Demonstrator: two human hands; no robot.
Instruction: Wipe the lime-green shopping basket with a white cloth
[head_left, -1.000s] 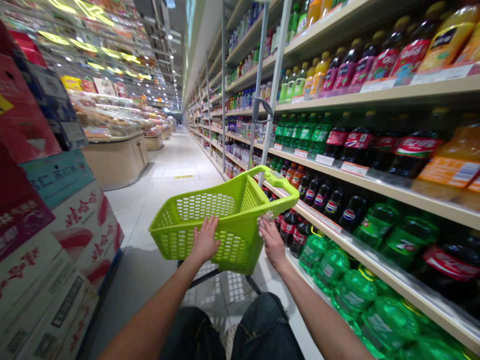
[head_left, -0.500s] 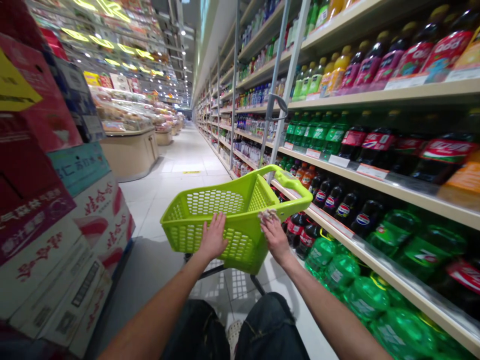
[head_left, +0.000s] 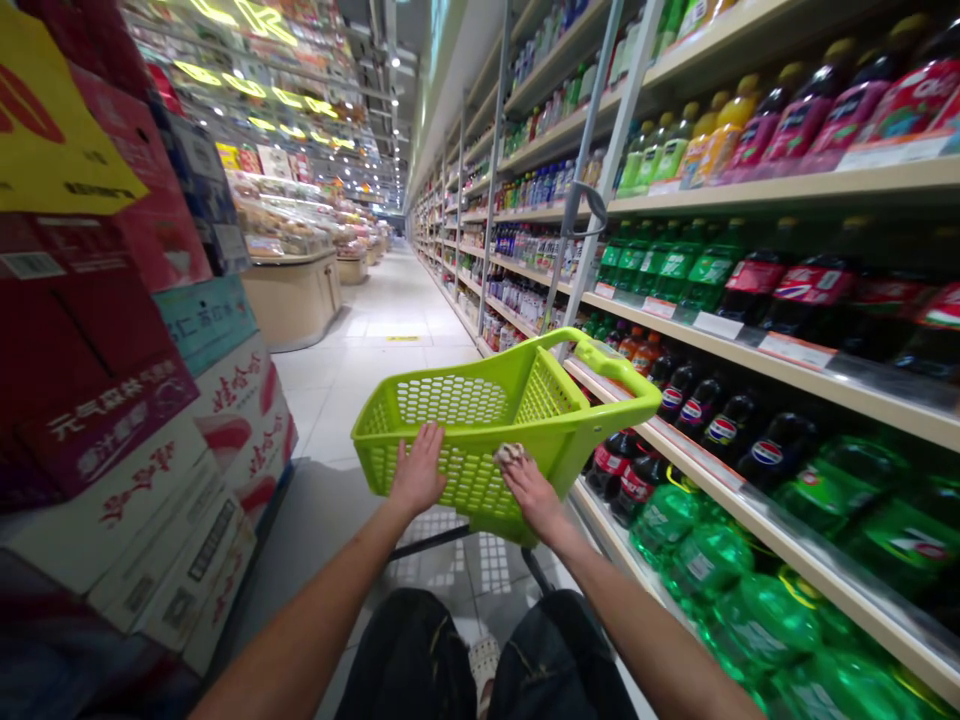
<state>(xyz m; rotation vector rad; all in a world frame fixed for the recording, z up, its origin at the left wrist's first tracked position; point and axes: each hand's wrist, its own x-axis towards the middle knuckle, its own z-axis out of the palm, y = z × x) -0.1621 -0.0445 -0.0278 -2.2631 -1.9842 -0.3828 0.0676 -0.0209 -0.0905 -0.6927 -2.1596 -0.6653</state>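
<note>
A lime green plastic shopping basket (head_left: 465, 410) on a wheeled frame stands in the aisle in front of me, tilted, its handle (head_left: 615, 365) toward the right shelves. My left hand (head_left: 418, 470) lies on the basket's near wall with fingers curled over the rim. My right hand (head_left: 525, 485) presses a crumpled grey rag (head_left: 511, 455) against the same wall, near the rim. The basket looks empty inside.
Shelves of soda bottles (head_left: 720, 430) run along the right, with green bottles (head_left: 712, 570) at the bottom. Stacked cartons (head_left: 150, 440) line the left. A tiled aisle (head_left: 390, 330) stretches ahead toward a counter (head_left: 292, 290). My knees (head_left: 480, 650) show below.
The view has shifted so the basket sits further right in the frame. My right hand with the rag has slid left along the basket wall. My left hand stays on the rim.
</note>
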